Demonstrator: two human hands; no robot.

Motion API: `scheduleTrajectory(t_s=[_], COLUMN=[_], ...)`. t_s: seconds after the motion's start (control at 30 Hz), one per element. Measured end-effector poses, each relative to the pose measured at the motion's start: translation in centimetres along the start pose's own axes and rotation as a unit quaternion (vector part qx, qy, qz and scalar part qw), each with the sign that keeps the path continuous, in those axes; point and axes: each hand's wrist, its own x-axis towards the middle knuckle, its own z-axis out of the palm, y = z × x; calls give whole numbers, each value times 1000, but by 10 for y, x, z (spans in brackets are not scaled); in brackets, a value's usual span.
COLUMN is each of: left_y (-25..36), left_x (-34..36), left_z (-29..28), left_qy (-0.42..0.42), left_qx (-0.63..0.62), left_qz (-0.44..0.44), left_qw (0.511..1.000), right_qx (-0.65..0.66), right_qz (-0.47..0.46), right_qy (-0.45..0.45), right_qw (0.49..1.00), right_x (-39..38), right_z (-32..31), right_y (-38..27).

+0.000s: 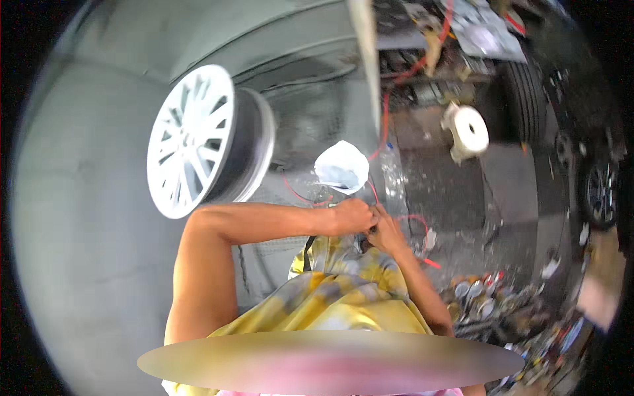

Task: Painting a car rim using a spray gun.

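Observation:
My left hand (355, 216) is closed in a fist, its forearm reaching across in front of my body. Against it, at the fingers, my right hand (384, 231) is also closed. A small dark bit shows between the two hands, but what they hold, if anything, is hidden. Just beyond my hands is a white container (341, 165) with a crumpled-looking rim and a greyish inside. To the left, a white multi-spoke wheel rim (191, 142) without a tyre stands upright, its face turned left and its dark barrel behind.
A thin red hose (386, 119) runs down past the container and along the floor. At right are a white round-topped stool (470, 131) and a black tyre (522, 99). Several cans (475, 294) and clutter lie at lower right. A grey wall or sheet (86, 198) spans the left.

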Motion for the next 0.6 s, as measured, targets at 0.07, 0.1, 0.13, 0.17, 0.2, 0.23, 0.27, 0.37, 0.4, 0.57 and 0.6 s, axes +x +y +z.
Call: scheduleTrajectory(t_s=[0.07, 0.1, 0.13, 0.17, 0.2, 0.23, 0.27, 0.37, 0.4, 0.57, 0.6], left_y=[10, 11, 11, 8, 9, 9, 11, 11, 12, 7, 2], left_x=[-27, -35, -43, -53, -62, -71, -80, -106, -118, -200, -220], left_z=[-35, -41, -48, -72, -81, -87, -92, -123, -129, -167, -175], left_qy=[-9, 5, 19, -32, -26, 1, 30, 76, 86, 420, 427], left_qx=[43, 54, 64, 140, 143, 147, 148, 198, 196, 25, 23], left_qz=[-42, -61, -78, -32, -41, -70, -99, -106, -109, -69, -71], left_qw=[998, 997, 995, 989, 988, 987, 983, 972, 971, 904, 901], right_qx=[37, 65, 55, 51, 48, 98, 88, 1, -10, -8, 73], right_qz=[-63, -74, -86, -171, -253, -247, -251, -170, -169, -198, -182], right_qy=[-11, -8, -12, -15, -19, -16, -21, -41, -43, 10, 60], right_qw=[997, 995, 995, 984, 966, 964, 964, 985, 985, 980, 979], right_x=[7, 13, 23, 34, 44, 50, 52, 60, 58, 47, 50], right_z=[-19, -26, -27, -25, -28, -33, -39, -55, -57, -55, -48], right_y=[-38, -53, -56, -54, -66, -79, -89, -120, -134, -186, -192])
